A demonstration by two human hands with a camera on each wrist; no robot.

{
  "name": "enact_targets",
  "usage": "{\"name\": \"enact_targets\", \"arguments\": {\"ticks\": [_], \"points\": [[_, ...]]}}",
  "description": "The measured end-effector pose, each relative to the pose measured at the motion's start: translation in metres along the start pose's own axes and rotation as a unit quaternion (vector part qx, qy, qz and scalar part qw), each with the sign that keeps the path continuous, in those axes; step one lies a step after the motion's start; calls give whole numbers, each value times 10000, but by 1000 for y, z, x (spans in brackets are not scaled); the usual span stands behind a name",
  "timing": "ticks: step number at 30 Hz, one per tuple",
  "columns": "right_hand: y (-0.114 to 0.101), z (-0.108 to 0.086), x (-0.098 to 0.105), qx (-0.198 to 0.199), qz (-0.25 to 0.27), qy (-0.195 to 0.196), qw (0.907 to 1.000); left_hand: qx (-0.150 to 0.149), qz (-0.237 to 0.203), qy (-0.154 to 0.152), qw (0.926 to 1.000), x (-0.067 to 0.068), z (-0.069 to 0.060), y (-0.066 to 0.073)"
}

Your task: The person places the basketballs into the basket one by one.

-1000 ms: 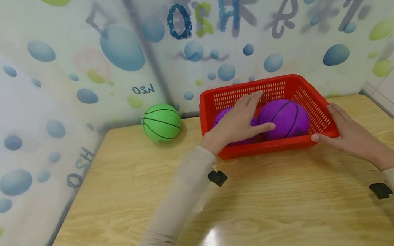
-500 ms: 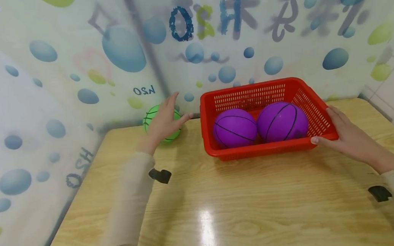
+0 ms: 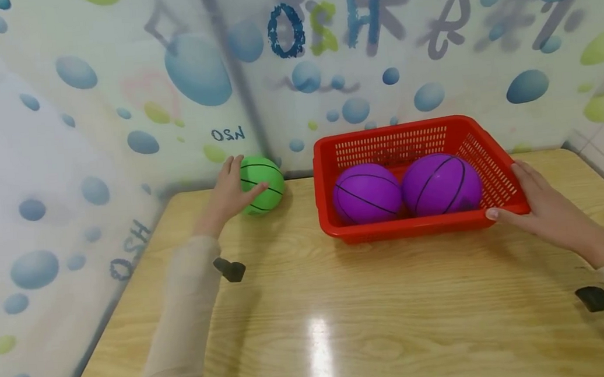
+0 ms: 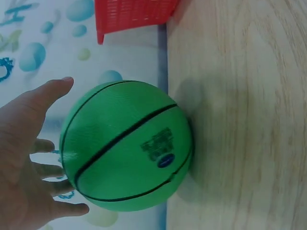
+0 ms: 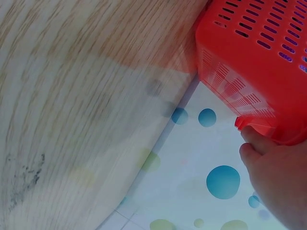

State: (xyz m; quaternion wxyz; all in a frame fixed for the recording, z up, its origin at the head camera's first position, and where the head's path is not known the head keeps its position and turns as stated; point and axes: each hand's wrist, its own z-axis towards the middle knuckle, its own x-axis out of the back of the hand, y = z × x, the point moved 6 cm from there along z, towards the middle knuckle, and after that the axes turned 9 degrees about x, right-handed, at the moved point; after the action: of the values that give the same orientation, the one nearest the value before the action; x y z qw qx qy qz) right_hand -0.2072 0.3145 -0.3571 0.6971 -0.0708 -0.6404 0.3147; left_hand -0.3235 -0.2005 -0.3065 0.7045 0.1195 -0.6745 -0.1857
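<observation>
A green ball (image 3: 264, 185) with black lines sits at the table's back edge, left of a red plastic basket (image 3: 415, 227). My left hand (image 3: 226, 197) is at the ball's left side, thumb and fingers spread; the left wrist view shows the hand (image 4: 24, 153) beside the ball (image 4: 129, 143), and whether it touches is hard to tell. Two purple balls, one on the left (image 3: 366, 193) and one on the right (image 3: 441, 184), lie side by side in the basket. My right hand (image 3: 556, 211) grips the basket's front right corner, thumb over the rim.
The wooden table (image 3: 384, 317) reaches back to a wall covering (image 3: 350, 56) printed with blue and green drops. Between the green ball and the basket lies a narrow strip of tabletop.
My left hand has moved left from above the purple balls to the green ball's left side. My right hand stays on the basket, and the balls appear unmoved.
</observation>
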Motion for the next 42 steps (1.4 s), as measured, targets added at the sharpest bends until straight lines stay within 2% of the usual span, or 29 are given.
{"name": "enact_targets", "arguments": {"ticks": [3, 7, 9, 12, 21, 26, 31, 34, 38, 42], "points": [[-2, 4, 0, 83, 50, 27, 9999, -60, 17, 289, 9996, -6, 5, -9], [-2, 8, -1, 125, 46, 82, 9999, -146, 466, 930, 9945, -19, 12, -18], [-1, 8, -2, 76, -12, 84, 9999, -87, 653, 1209, 9905, -26, 14, -21], [0, 7, -3, -50, -162, 71, 9998, 62, 588, 1454, 9876, -33, 15, -23], [0, 5, -3, -176, -383, 69, 9991, 202, 333, 1641, 9857, -40, 10, -25], [1, 4, -7, -204, -374, 56, 9991, 377, 301, 1557, 9866, -38, 5, -25], [2, 1, -4, -213, -406, 167, 9988, 301, 348, 1475, 9880, -36, 5, -15], [2, 0, -4, -237, -382, 118, 9989, 269, 341, 1547, 9870, -34, 5, -13], [2, 0, -5, -255, -339, -20, 9991, 312, 327, 1607, 9860, -34, 3, -17], [0, 4, -6, -161, -293, 4, 9994, 515, 115, 1692, 9842, -31, 2, -25]]}}
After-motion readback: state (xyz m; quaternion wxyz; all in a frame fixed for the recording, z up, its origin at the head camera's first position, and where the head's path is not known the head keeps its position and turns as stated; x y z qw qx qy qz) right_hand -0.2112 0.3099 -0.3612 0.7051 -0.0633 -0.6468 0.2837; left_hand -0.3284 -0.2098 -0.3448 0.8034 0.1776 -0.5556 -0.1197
